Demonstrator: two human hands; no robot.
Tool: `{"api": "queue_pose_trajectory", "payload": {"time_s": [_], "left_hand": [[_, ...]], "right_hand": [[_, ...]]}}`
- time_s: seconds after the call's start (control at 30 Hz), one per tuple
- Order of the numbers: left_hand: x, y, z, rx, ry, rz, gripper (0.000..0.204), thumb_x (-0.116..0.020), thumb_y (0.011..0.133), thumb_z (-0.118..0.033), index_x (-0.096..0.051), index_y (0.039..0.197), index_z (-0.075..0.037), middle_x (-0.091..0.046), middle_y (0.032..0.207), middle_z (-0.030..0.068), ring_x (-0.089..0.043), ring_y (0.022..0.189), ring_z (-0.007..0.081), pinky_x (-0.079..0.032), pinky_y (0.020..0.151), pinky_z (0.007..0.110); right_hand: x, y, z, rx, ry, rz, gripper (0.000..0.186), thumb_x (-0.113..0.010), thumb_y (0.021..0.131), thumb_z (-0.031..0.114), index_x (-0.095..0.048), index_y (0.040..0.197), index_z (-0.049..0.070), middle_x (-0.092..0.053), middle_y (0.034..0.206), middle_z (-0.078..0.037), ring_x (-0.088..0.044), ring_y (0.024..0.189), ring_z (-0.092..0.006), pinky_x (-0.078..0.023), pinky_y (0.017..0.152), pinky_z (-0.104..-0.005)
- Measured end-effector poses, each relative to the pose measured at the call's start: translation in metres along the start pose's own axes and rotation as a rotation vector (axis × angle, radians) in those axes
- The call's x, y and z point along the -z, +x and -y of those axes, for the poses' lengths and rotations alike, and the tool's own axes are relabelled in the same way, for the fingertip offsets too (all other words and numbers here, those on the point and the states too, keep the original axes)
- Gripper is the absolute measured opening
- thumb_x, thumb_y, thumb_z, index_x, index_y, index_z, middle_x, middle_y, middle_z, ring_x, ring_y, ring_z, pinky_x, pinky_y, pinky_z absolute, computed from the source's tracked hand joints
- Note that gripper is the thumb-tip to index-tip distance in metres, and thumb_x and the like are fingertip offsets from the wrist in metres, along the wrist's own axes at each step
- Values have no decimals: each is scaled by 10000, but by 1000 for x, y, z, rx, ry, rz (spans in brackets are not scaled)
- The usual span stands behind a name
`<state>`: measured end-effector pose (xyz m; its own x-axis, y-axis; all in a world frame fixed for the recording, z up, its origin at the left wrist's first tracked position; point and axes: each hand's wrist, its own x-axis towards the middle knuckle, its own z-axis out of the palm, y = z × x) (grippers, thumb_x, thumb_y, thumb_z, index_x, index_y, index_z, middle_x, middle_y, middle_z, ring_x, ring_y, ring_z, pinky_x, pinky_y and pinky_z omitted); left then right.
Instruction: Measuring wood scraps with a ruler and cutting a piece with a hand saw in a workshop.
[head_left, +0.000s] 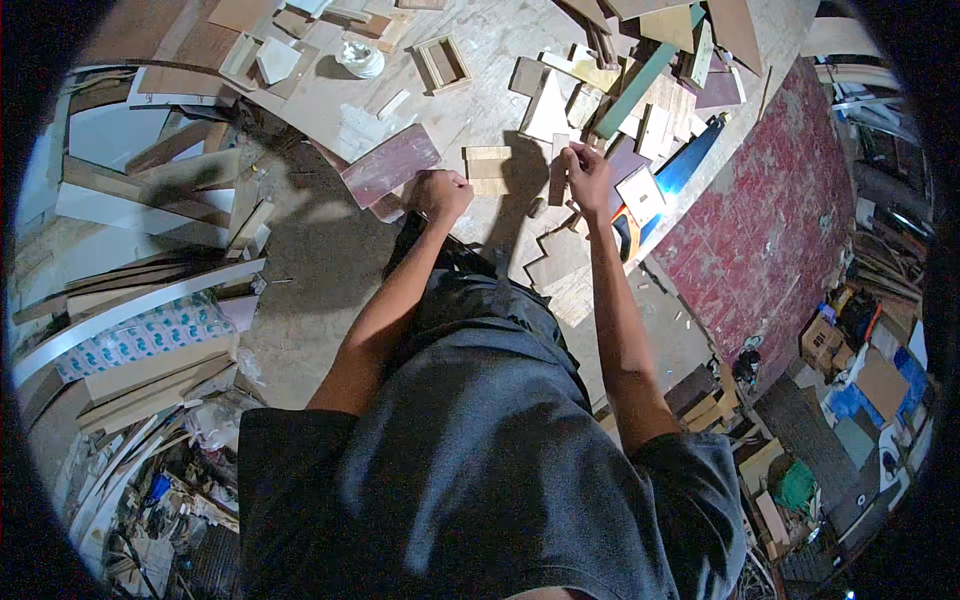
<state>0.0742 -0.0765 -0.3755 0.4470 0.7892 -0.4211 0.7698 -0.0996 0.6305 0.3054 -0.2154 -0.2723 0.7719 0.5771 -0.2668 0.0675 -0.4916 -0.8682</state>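
Observation:
My right hand (588,180) pinches a short, thin wood strip (557,180) upright above the worktable (390,100). My left hand (440,196) is closed in a fist beside a reddish-brown board (392,163) at the table's near edge; whatever its fingers may hold is hidden. Between the hands lie flat pale wood pieces (488,160) with a darker band across them. A small wood block (538,208) rests below the strip. Just right of my right hand is a handsaw (627,236) with an orange and black handle, partly covered by a pale wood piece (640,192).
Loose offcuts and a green strip (640,90) pile up at the table's far right. A small wooden frame (441,63) and a white tub (360,59) stand farther back. Stacked boards (150,205) crowd the left; a red floor (765,230) stretches right.

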Motion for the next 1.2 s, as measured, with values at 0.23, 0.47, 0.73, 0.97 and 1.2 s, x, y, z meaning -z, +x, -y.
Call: {"api": "queue_pose_trajectory", "payload": {"time_s": [0.23,0.47,0.73,0.97,1.2], "left_hand": [[1,-4,-6,75,-5,-4,90,-734,702,-189,-771,767,-138,-728,758,111,-717,719,300,-563,647,399],[5,-3,-11,83,51,39,118,-734,660,-176,-758,748,-103,-716,767,151,-710,724,333,-563,668,401],[6,-5,-5,23,-4,-37,84,-733,678,-155,-762,745,-114,-726,768,127,-713,721,311,-571,674,391],[7,-6,-12,26,9,-59,56,-747,703,-175,-765,742,-139,-730,769,110,-717,723,296,-575,674,391],[4,-7,-16,33,2,-18,59,-751,699,-174,-773,749,-153,-729,763,110,-712,692,307,-573,661,393]], "right_hand": [[-7,-11,-1,-406,761,266,265,-524,1018,235,-667,1103,29,-696,937,-62,-650,773,-170,-516,704,-310],[-20,-22,20,-477,945,258,268,-495,1029,189,-652,1139,2,-687,939,-73,-645,795,-161,-520,716,-304],[-33,-20,-16,-594,851,147,227,-550,972,230,-644,1091,61,-645,945,-47,-621,855,-198,-503,828,-360],[-30,-9,-87,-643,751,10,122,-548,952,198,-630,965,110,-613,810,-40,-624,759,-193,-558,716,-402],[-36,-21,-103,-564,880,-196,88,-572,947,118,-619,916,50,-645,869,-74,-640,754,-206,-554,640,-356]]}}
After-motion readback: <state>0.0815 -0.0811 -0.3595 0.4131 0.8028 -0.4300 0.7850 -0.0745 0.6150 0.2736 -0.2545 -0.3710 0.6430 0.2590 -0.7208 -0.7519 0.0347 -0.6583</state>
